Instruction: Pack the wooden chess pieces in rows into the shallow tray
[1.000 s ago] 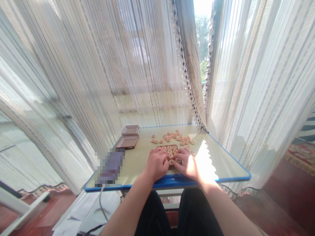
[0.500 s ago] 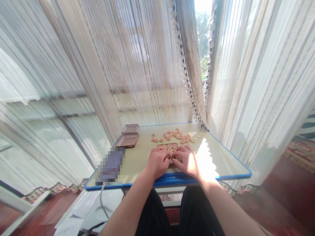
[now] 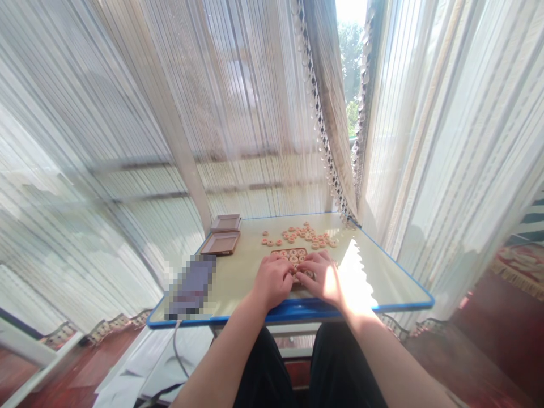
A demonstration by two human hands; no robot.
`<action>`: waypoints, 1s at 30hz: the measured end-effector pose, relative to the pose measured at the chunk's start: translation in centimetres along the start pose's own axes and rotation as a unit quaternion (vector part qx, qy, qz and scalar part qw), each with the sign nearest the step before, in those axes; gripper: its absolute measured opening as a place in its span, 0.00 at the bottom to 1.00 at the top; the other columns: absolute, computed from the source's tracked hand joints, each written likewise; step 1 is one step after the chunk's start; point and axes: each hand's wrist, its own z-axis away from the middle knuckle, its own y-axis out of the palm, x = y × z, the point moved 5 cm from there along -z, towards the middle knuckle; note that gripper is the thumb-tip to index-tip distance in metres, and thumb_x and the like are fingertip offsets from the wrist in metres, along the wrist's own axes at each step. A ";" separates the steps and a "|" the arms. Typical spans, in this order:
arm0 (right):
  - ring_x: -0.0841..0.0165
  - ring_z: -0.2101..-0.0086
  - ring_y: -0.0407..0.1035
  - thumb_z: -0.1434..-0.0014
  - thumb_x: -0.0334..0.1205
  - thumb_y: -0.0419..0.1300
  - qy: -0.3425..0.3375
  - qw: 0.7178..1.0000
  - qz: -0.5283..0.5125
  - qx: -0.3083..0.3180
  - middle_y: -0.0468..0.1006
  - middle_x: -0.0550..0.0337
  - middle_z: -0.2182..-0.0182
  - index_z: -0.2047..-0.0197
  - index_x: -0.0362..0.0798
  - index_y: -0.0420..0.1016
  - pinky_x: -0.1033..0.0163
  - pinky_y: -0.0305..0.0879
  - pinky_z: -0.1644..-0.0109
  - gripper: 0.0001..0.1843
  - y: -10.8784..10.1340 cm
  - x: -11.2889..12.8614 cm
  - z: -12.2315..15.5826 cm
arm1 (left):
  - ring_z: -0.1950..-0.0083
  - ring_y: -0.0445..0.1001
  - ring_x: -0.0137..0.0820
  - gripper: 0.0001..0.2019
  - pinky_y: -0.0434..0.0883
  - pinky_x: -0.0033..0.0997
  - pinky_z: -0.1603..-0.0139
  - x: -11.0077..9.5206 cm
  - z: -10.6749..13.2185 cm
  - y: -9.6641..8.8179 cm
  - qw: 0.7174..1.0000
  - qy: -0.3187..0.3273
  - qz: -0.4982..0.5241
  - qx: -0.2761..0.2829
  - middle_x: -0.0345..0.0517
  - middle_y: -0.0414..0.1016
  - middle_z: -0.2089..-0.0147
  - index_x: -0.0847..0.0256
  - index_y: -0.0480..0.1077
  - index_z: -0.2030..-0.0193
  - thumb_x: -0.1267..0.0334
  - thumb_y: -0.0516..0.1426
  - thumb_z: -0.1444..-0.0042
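A brown wooden tray (image 3: 293, 251) holding several round wooden game pieces lies on the pale table near its front edge. My left hand (image 3: 271, 280) rests on the tray's left side, fingers curled down onto the pieces. My right hand (image 3: 323, 277) lies on the tray's right side, fingers bent and pinched among the pieces there. What the fingertips hold is hidden. Several loose round pieces (image 3: 302, 236) are scattered on the table just beyond the tray.
The blue-rimmed table (image 3: 395, 309) stands against sheer striped curtains (image 3: 238, 113). Two brown box parts (image 3: 224, 235) sit at the back left. A blurred dark object (image 3: 191, 286) with a cable lies at the front left. My dark-trousered knees are under the table.
My hands have shifted only slightly over the tray. The curtain on the left has swayed. The view has tilted a little.
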 end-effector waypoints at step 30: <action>0.60 0.55 0.64 0.47 0.43 0.57 0.043 0.994 -0.073 0.074 0.74 0.56 0.59 0.58 0.51 0.74 0.52 0.59 0.50 0.13 -0.8 -1.5 -6.1 | 0.56 0.72 0.37 0.10 0.68 0.40 0.52 7.3 -5.0 -3.7 0.980 -0.157 -0.009 -0.124 0.47 0.77 0.61 0.62 0.73 0.64 0.69 0.51 0.49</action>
